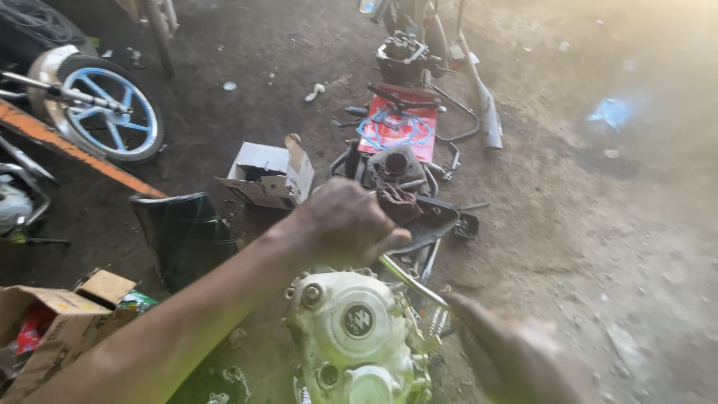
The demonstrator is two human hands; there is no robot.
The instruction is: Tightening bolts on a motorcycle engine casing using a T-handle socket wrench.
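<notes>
A pale metal motorcycle engine [351,337] sits on the dirt floor at the bottom centre. My left hand [348,224] is closed around the upper end of a slim metal tool handle [411,283] just above the engine. My right hand [516,352] is blurred at the lower right, its fingers reaching toward the lower end of that handle near the engine's fins; whether it grips anything I cannot tell. A dirty rag [398,202] lies on dark engine parts [396,168] just beyond my left hand.
An open white cardboard box [269,176] and a black seat panel [183,232] lie left of the engine. A red gasket sheet [400,127], exhaust pipe [486,112] and another engine block [404,56] lie farther back. A blue-spoked wheel [112,112] stands at left, brown cartons [52,322] at lower left.
</notes>
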